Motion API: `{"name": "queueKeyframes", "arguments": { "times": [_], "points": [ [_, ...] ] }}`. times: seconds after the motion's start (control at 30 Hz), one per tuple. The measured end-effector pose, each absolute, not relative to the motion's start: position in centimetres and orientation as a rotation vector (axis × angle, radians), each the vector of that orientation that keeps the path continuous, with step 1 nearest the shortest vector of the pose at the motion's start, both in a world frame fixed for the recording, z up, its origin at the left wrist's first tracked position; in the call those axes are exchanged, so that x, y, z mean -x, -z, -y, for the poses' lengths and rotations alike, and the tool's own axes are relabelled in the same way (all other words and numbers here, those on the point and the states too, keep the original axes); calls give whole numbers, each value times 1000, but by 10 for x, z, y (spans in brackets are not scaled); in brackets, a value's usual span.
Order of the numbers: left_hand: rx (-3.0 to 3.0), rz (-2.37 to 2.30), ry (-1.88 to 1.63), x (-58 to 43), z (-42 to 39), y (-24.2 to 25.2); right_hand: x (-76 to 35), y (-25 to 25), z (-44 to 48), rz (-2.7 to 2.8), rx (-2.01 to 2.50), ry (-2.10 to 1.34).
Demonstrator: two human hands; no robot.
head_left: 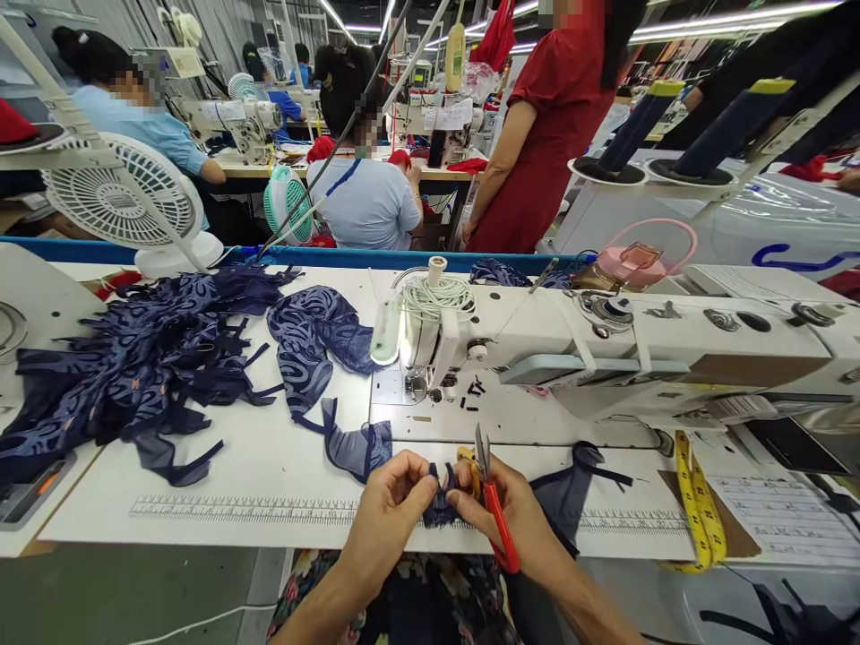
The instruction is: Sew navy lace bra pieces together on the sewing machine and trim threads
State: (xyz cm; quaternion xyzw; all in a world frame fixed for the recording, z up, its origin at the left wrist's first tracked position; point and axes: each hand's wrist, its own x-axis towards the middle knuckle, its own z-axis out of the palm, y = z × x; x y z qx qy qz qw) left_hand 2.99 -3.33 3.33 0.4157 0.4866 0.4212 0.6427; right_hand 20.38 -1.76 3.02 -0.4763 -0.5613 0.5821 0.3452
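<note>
A small navy fabric piece (pixel 440 509) is stretched between my two hands over the table's front edge. My left hand (pixel 390 512) pinches its left end between thumb and fingers. With thumb and fingertips, my right hand (pixel 514 515) grips the right end. Red-handled scissors (pixel 498 528) are also tucked in the right hand, blades pointing up. A yellow item (pixel 469 468) shows by the right fingers; its kind is unclear. Just left of my hands lies a sheer navy piece (pixel 349 448), joined to a patterned lace piece (pixel 309 349). Another sheer navy piece (pixel 564 493) lies right of my right hand.
A white sewing machine (pixel 443 345) stands behind my hands, with black scraps (pixel 474 391) on its bed. Navy lace pieces (pixel 148 358) are heaped at left near a fan (pixel 124 193). A yellow tape measure (pixel 699 511) hangs over the right front edge. Several people work beyond.
</note>
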Motion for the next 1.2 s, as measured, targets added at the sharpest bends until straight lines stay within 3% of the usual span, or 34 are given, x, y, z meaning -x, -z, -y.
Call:
{"name": "queueKeyframes", "arguments": {
  "times": [0.1, 0.3, 0.47, 0.73, 1.2],
  "points": [
    [-975, -1095, -925, -25, 30, -37, -206, -32, 16, 1576, 1304, -1424],
    [-796, -1124, -1083, -19, 29, -39, -222, -41, 16, 2084, 1423, -519],
    [-713, -1114, -1150, -24, 31, -39, -234, -38, 22, 2252, 1359, -191],
    [-684, -1138, -1176, -28, 33, -42, -234, -35, 24, 2295, 1367, -76],
    [-639, -1171, -1226, -34, 35, -41, -231, -36, 24, 2295, 1400, -247]
  ]
}}
